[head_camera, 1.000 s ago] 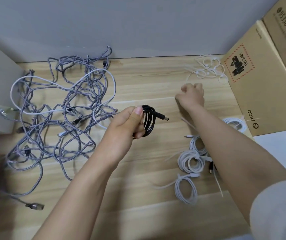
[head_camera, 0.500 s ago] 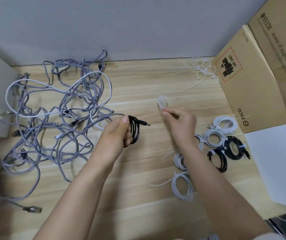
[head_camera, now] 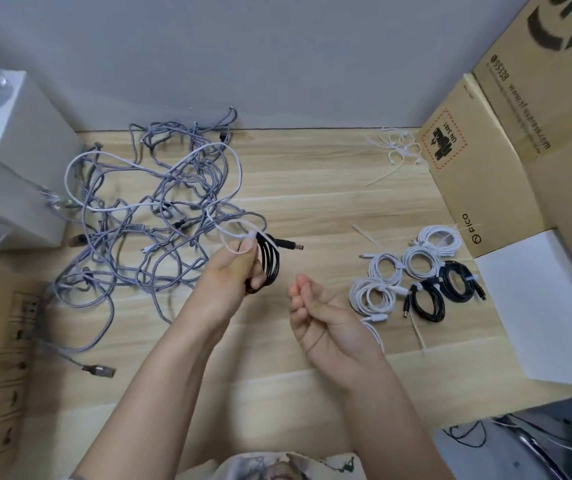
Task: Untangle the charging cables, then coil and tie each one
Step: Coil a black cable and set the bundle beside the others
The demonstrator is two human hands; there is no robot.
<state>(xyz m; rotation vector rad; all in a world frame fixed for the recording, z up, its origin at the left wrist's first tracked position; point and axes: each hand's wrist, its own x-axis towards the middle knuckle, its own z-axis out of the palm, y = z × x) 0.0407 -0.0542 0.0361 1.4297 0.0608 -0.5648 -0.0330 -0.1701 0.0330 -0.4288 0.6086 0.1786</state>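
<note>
My left hand (head_camera: 234, 271) grips a coiled black cable (head_camera: 270, 263) above the wooden table, its plug pointing right. A white zip tie (head_camera: 239, 233) loops over the coil under my left thumb. To the right and slightly lower, my right hand (head_camera: 315, 306) hovers palm up with its fingers loosely curled, holding nothing. A big tangle of grey braided cables (head_camera: 146, 223) lies on the left. Several tied coils rest at the right, white ones (head_camera: 391, 268) and two black ones (head_camera: 443, 292).
Loose white zip ties (head_camera: 398, 150) lie near the back wall. Cardboard boxes (head_camera: 485, 161) stand at the right, with a white sheet (head_camera: 540, 306) below them. Pale boxes (head_camera: 25, 161) block the left side. A USB plug (head_camera: 99, 370) trails from the tangle at front left.
My right hand brought a zip tie from the back to the black coil, let go of it there, and drew back palm up. My left hand now also pins the tie.
</note>
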